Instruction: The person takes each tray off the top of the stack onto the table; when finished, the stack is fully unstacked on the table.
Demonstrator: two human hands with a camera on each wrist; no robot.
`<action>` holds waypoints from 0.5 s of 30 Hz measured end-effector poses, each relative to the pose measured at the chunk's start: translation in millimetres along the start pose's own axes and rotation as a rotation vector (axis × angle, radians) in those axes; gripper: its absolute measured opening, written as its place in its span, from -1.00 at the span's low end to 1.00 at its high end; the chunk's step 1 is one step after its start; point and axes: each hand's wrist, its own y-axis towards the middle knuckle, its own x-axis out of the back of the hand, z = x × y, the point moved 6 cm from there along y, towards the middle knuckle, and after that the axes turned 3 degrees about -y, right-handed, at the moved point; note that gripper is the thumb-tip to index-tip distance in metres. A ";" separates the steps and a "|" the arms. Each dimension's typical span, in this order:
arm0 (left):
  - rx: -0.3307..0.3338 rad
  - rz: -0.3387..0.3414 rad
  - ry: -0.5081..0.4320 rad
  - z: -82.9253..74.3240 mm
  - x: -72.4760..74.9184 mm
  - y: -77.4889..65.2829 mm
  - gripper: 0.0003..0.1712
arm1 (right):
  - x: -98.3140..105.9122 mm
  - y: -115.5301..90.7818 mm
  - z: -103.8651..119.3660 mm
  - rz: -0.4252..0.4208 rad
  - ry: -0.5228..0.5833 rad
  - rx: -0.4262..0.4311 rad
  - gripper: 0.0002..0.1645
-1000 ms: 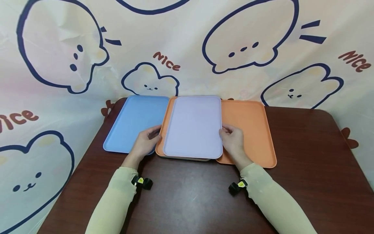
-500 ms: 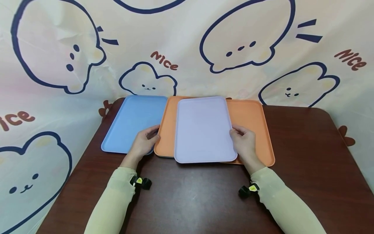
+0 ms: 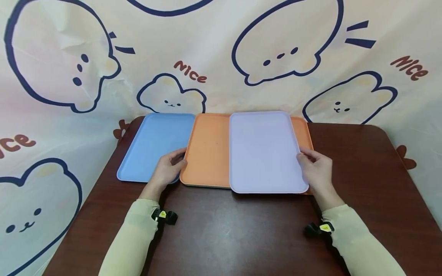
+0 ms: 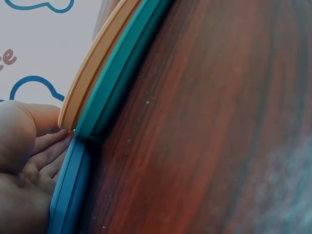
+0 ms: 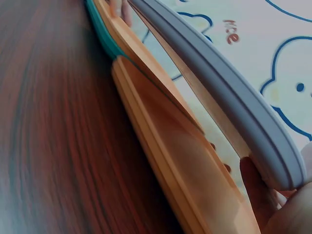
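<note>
The lavender tray (image 3: 266,151) lies at about 10 o'clock from the right hand (image 3: 317,168), which pinches its right-hand edge, thumb above and fingers beneath. The right wrist view shows that tray raised, with a gap between it and the right orange tray (image 3: 302,134), whose visible strip sits at 11 o'clock from the same hand. The middle orange tray (image 3: 210,149) is at 2 o'clock from the left hand (image 3: 165,170), its left rim touched by thumb and fingers that stand apart, the blue tray (image 3: 157,142) reaching away towards 12 o'clock.

The left sleeve (image 3: 131,234) comes in from 7 o'clock and the right sleeve (image 3: 366,237) from 5 o'clock, both forearms slanting inward over the dark table (image 3: 221,230) with the wrists low.

The lavender tray covers most of the right orange tray and part of the middle one. A green tray (image 4: 119,68) under the middle orange tray shows properly only in the wrist views, as an edge. The left fingertips are partly hidden behind the rims, the right hand is cut off at the side of its wrist view, and the tan band along the lavender tray's underside is hard to make out
</note>
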 end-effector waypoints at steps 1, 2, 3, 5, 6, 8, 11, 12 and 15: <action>-0.003 -0.001 0.001 -0.2 0.2 -0.4 -0.37 | 5.2 0.8 -1.5 0.001 -0.010 -0.009 -0.52; -0.004 -0.001 0.002 -0.4 0.3 -0.8 -0.37 | 10.5 1.8 -3.0 0.000 -0.020 -0.017 -0.50; -0.005 -0.003 0.000 -0.7 0.3 -1.0 -0.37 | 15.7 2.8 -4.8 -0.001 -0.030 -0.024 -0.50; -0.007 -0.004 -0.001 -0.9 0.1 -1.1 -0.37 | 26.2 4.8 -9.2 -0.006 -0.049 -0.042 -0.48; -0.007 -0.003 -0.002 -0.7 0.1 -1.3 -0.37 | 31.5 5.7 -11.7 -0.008 -0.054 -0.052 -0.48; -0.005 -0.003 -0.006 -0.6 -0.1 -1.2 -0.37 | 42.1 8.4 -17.4 -0.014 -0.064 -0.069 -0.47; -0.004 -0.001 -0.009 -0.7 -0.2 -0.9 -0.37 | 59.2 13.1 -26.8 -0.030 -0.072 -0.095 -0.45; -0.004 -0.001 -0.008 -0.8 -0.1 -0.9 -0.37 | 65.2 14.9 -29.6 -0.035 -0.076 -0.101 -0.44; -0.004 -0.005 -0.002 -1.5 0.5 -0.9 -0.38 | 83.2 20.0 -37.3 -0.053 -0.097 -0.111 -0.42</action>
